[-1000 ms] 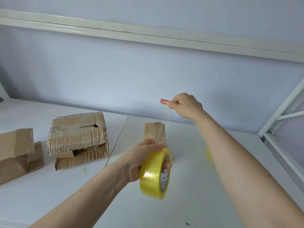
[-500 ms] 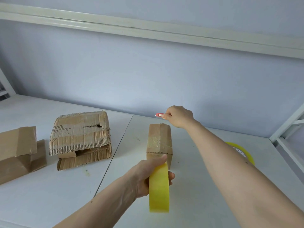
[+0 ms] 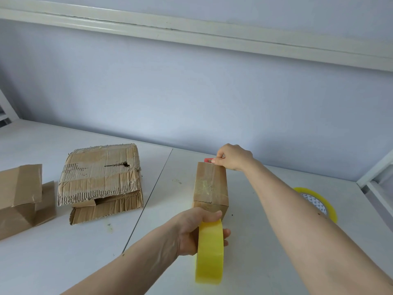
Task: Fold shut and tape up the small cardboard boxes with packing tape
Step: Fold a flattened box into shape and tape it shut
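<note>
Left hand (image 3: 192, 231) grips the yellow tape roll (image 3: 209, 254) on edge, thumb over the top and fingers through the core, just in front of the near end of the small cardboard box (image 3: 211, 186). Holding the roll low and in line with the box probably keeps a pulled strip taut along its top, though the clear tape itself is too faint to trace. Far left on the desk (image 3: 63, 252), a brown box (image 3: 20, 199) with raised flaps runs off the frame edge, so its state is hard to judge. Beside it lies a torn, flattened corrugated box (image 3: 100, 179), apart from the work. The small box stands lengthwise away from the viewer, flaps folded down, with a glossy patch of tape already on top. Right hand (image 3: 232, 156) is closed at the far top edge of that box, pinching a small red object (image 3: 208, 160); likely a cutter or tape tab, too small to tell. Behind the right forearm a second tape roll (image 3: 314, 201) lies flat, partly hidden by the arm.
</note>
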Tool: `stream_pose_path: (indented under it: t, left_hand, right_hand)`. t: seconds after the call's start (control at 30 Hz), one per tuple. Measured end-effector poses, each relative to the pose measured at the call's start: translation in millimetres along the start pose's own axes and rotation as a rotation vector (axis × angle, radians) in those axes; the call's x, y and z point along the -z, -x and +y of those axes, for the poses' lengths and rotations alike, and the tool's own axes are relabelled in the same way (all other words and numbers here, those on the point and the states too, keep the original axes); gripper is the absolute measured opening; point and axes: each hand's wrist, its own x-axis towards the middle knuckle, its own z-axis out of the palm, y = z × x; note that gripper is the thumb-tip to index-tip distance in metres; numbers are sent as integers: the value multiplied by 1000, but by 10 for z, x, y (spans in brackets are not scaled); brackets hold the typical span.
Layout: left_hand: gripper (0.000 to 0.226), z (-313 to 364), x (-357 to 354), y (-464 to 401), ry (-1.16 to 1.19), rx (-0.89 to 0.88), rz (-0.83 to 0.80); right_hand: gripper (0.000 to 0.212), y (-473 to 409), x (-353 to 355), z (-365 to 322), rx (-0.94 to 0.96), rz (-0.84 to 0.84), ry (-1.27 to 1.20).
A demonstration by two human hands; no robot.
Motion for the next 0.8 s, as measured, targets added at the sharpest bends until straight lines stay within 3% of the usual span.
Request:
stream_pose_path:
  t: [0.07, 0.17, 0.3, 0.47, 0.57, 0.67, 0.8]
  left_hand:
    - [45, 8, -8, -23, 20, -3, -7]
    - [68, 4, 12, -105, 91, -11, 2]
    - [65, 13, 35, -155, 74, -3, 19]
    - [70, 8, 51, -186, 25, -9, 36]
    - [70, 9, 45, -182, 4, 0, 41]
    - [70, 9, 36, -190, -1, 4, 56]
    - [69, 12, 18, -199, -8, -2, 75]
  right_hand:
    - [31, -17, 14, 19, -5, -25, -10]
    - [38, -55, 22, 37, -20, -51, -50]
    - [42, -128, -26, 63, -119, -28, -227]
    - [31, 9, -76, 2, -236, 263, -468]
    - [22, 135, -109, -54, -26, 399, -406]
    - [32, 239, -211, -103, 126, 358, -184]
    - [37, 272, -313, -155, 149, 301, 31]
